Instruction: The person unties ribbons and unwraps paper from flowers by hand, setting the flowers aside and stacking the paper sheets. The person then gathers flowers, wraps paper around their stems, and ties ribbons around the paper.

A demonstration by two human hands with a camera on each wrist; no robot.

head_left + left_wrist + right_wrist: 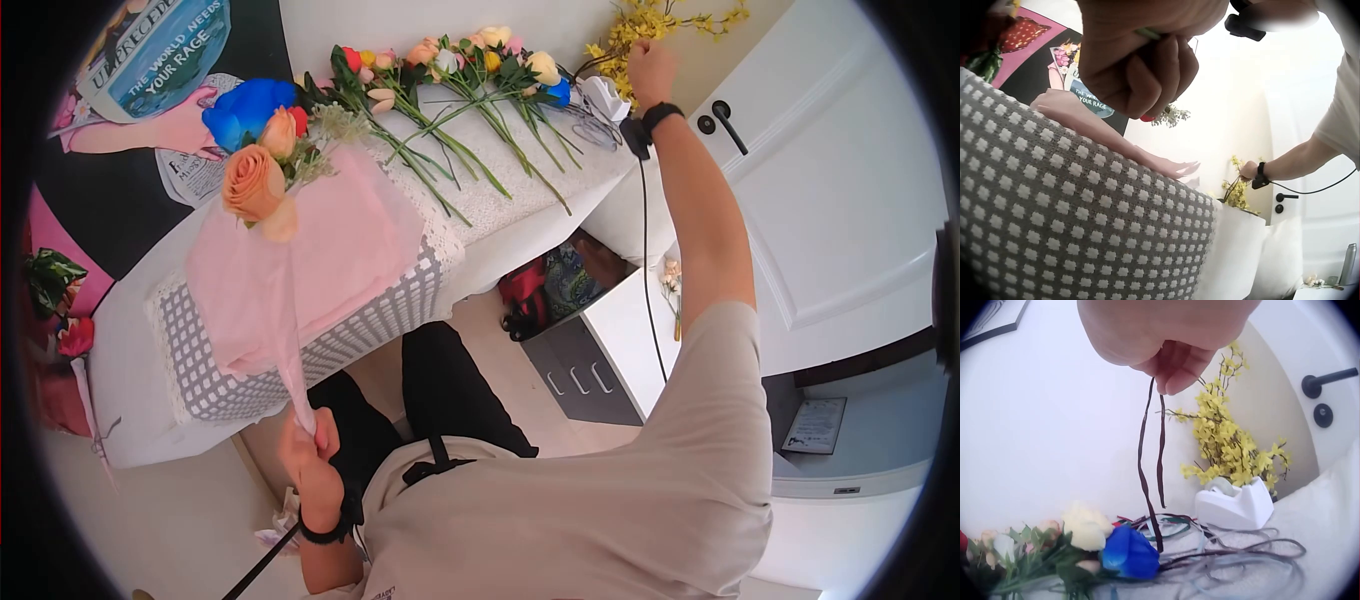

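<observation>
My left hand (312, 445) grips the narrow lower end of a bouquet wrapped in pink paper (330, 270). A green stem end (1147, 34) shows in the curled fingers in the left wrist view. Out of the paper's top come a peach rose (253, 183), a blue flower (248, 112) and small pale filler blooms. Raised at the far right, my right hand (652, 72) pinches a dark ribbon (1142, 456), whose two lengths hang down in the right wrist view. Beneath it lie several loose ribbons (1279, 542), beside a white tape dispenser (1238, 506).
Several loose artificial flowers (470, 110) lie in a row along the back of the covered table (500, 235). Yellow blossom branches (1229, 440) stand behind the dispenser. A grey and white checked cloth (1085, 212) hangs at the front. To the right are a drawer cabinet (585, 370) and a white door (840, 170).
</observation>
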